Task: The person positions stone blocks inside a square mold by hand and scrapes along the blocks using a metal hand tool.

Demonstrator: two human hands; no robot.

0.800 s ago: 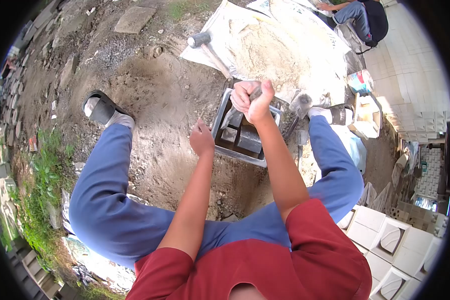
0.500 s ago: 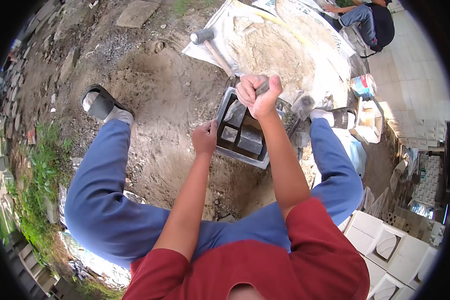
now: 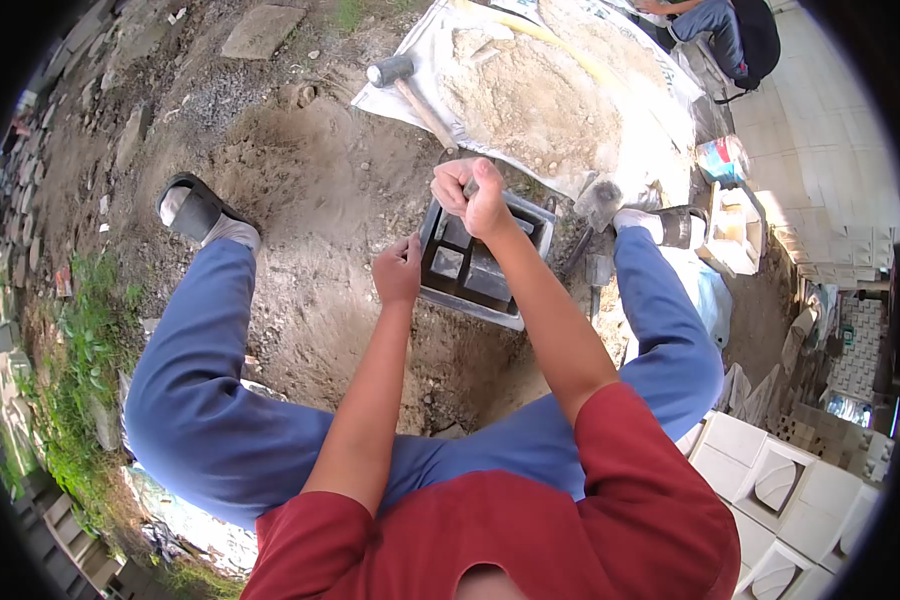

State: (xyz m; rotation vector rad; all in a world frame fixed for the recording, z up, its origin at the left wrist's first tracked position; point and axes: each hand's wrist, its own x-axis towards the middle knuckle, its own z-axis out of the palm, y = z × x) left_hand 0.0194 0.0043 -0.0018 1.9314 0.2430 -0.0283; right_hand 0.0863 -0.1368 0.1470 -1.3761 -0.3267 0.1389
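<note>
A grey rectangular block mould (image 3: 470, 308) with dark inner blocks and slots lies on the dirt between my feet. My right hand (image 3: 473, 203) is closed in a fist over the mould's far side, thumb up. It grips a small grey-brown piece, mostly hidden by the fingers, whose kind I cannot make out. Beside the mould's left wall is my left hand (image 3: 397, 270), its fingers pinched together at the edge. Whatever those fingers hold, if anything, is hidden.
A mallet (image 3: 390, 70) rests against a white sheet (image 3: 660, 150) bearing a sand heap (image 3: 530, 95). Another hammer-like tool (image 3: 598, 205) lies right of the mould. A bucket (image 3: 722, 158), a pale mould (image 3: 735, 228), white blocks (image 3: 720, 450) and another seated person (image 3: 715, 30) are rightward.
My right hand has moved left and slightly down over the mould, and its grey-brown piece now shows less. My left hand has shifted slightly left. The whole view has shifted a little.
</note>
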